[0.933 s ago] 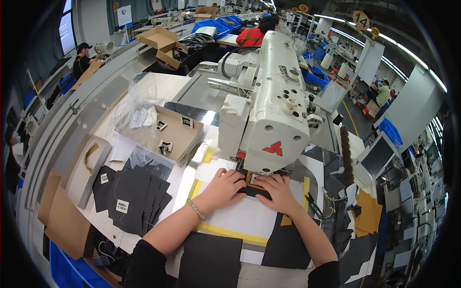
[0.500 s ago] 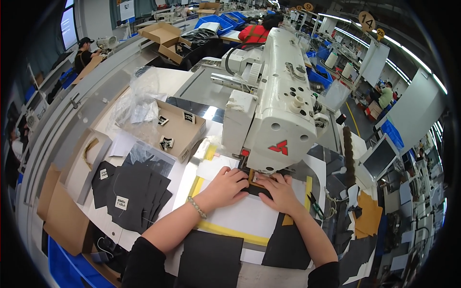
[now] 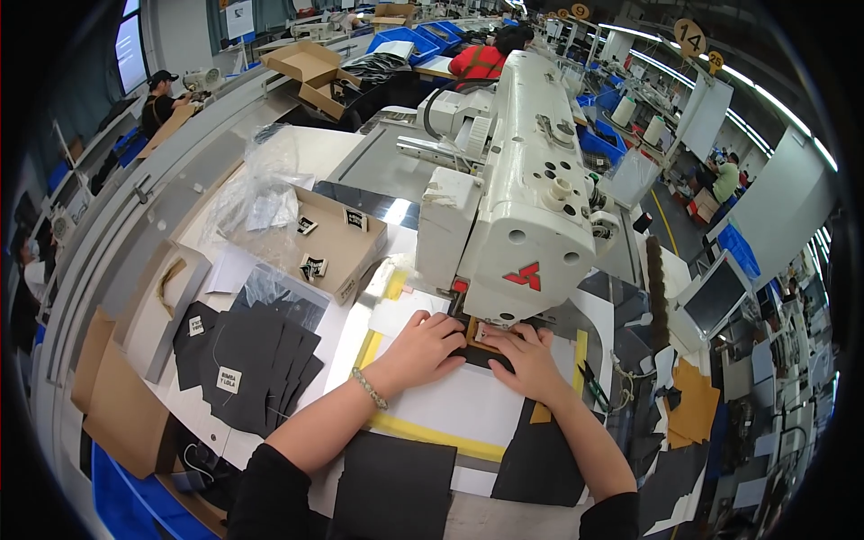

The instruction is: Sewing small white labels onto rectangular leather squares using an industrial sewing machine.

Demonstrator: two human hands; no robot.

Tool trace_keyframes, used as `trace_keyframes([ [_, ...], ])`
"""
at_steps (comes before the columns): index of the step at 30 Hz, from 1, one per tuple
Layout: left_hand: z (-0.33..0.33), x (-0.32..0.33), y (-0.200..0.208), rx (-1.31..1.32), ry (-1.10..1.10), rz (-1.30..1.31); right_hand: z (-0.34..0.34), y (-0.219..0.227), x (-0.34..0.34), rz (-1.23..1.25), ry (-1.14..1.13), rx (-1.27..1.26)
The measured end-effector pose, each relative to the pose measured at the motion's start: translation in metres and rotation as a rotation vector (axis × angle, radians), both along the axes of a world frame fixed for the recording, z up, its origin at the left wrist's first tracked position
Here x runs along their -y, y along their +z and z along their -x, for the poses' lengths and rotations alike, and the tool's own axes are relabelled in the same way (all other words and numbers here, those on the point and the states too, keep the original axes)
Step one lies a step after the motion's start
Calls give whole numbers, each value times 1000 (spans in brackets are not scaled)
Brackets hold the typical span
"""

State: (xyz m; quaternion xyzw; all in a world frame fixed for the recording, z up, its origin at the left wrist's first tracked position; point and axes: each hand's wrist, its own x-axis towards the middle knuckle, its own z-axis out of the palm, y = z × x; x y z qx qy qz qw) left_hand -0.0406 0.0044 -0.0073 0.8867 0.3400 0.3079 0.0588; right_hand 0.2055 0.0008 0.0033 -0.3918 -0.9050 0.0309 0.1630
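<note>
A large white sewing machine [image 3: 513,207] stands ahead of me, its head above the work. My left hand [image 3: 425,355] lies with fingers spread, the tips at the left side of a small brown frame [image 3: 477,338] under the machine head. From the other side my right hand [image 3: 531,362] presses down, fingers apart, its tips at a small pale label inside that frame. A dark fabric piece [image 3: 479,355] lies beneath the frame, between my hands. Under both hands is a white sheet [image 3: 450,405] edged with yellow tape. The needle area is mostly hidden.
Labelled black fabric pieces [image 3: 261,360] are stacked at left, beside a cardboard tray [image 3: 346,261] of small labels. Other black pieces [image 3: 391,486] lie near me. Dark scissors or snips [image 3: 594,385] rest at right, near mustard-coloured scraps [image 3: 691,405]. Co-workers sit farther off.
</note>
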Motion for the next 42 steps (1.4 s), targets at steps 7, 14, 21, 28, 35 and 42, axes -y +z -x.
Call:
trace_keyframes([
  [7,-3,1,3,-1,2,-10,1,1,3,-63,-40,-18],
  [14,-1,2,1,-33,22,54,2,0,-1,39,-20,-28],
  [21,-2,3,-2,-72,74,10,-2,-1,1,11,-23,-54],
  [28,-5,9,-6,-228,170,-20,-8,0,0,-61,-9,-15],
  [35,-12,12,-8,-269,229,-25,-13,-4,0,-56,-21,-13],
  [42,-14,11,-7,-256,246,17,-13,-5,0,-75,-20,-36],
])
